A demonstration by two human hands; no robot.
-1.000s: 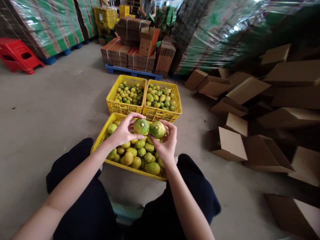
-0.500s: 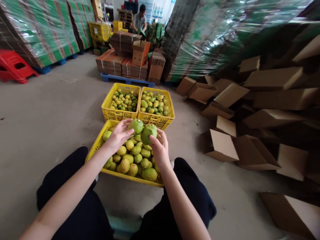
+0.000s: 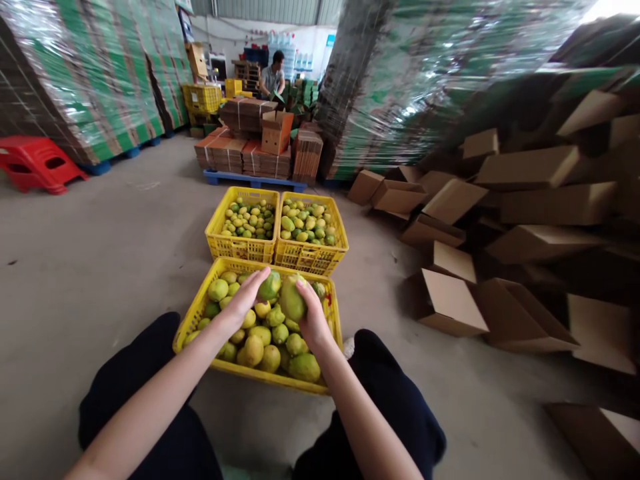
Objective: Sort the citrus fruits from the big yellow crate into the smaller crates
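Note:
Over the near yellow crate [image 3: 260, 381], which is full of green and yellow lemons, both my hands hold fruit. My left hand [image 3: 249, 293] is closed on a green lemon [image 3: 270, 285], seen just past its fingertips. My right hand [image 3: 312, 313] grips a larger green lemon [image 3: 293, 298], its thumb lying on the near side and the other fingers mostly hidden behind. The two held lemons are close side by side. Loose lemons [image 3: 253, 350] lie below the hands in the crate, between my knees.
Two more yellow crates [image 3: 240, 250] of lemons stand just beyond. Behind them, a blue pallet [image 3: 255, 181] carries flattened cartons. Open cardboard boxes [image 3: 453, 303] are heaped on the right. A red stool [image 3: 43, 167] stands left. Another person [image 3: 273, 77] works at the back.
The view has tilted up, so the crates appear lower. Both hands still hold their lemons, and the right one has turned its lemon more upright.

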